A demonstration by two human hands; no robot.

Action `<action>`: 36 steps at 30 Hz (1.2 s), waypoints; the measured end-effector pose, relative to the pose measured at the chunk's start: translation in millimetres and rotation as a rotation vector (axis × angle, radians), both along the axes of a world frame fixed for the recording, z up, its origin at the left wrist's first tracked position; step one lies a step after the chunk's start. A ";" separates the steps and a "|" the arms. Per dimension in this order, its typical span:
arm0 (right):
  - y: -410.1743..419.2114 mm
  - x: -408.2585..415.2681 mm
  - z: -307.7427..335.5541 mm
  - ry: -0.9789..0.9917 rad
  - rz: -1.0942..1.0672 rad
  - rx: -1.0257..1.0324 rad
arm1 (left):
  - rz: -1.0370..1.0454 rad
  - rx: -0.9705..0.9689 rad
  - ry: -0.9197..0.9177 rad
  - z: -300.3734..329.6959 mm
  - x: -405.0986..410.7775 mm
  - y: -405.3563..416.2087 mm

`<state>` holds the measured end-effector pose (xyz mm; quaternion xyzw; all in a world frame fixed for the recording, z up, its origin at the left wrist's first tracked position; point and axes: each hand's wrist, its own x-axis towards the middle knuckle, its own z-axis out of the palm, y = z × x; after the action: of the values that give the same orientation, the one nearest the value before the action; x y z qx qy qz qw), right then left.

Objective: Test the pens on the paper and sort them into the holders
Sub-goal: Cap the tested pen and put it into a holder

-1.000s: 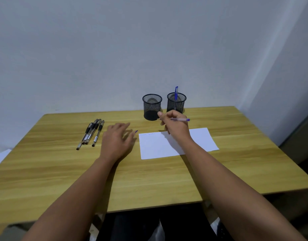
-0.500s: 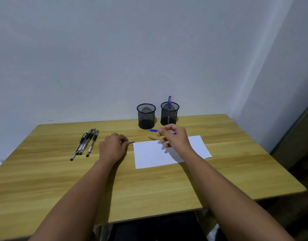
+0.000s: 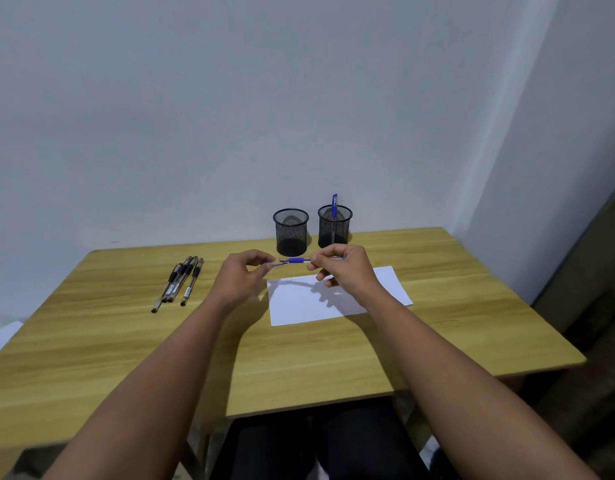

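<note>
- Right hand: grip pinched round blue pen, held level above paper.
- Left hand: grip pinched on cap, just at the pen's tip.
- Risk: cap misaligned; tip jabs a finger or cap drops to the bench.
- Holders: left holder looks empty; right holder has one pen.
- Black pens: untested, left of the hands.

looks like a plain office or study corner: wood-grain surface pushed against bare pale walls, two black mesh pen holders, loose pens and a white paper sheet
</note>
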<state>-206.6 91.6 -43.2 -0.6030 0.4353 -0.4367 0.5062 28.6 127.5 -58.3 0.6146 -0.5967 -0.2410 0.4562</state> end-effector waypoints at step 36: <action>-164.8 -54.6 63.5 0.233 -0.388 -0.317 | 0.112 -0.030 -0.738 48.9 -100.1 -150.6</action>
<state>-261.1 -73.3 20.3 -0.6263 0.5242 -0.5158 0.2589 -71.5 -23.1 -9.4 0.6849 -0.6901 0.0306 0.2320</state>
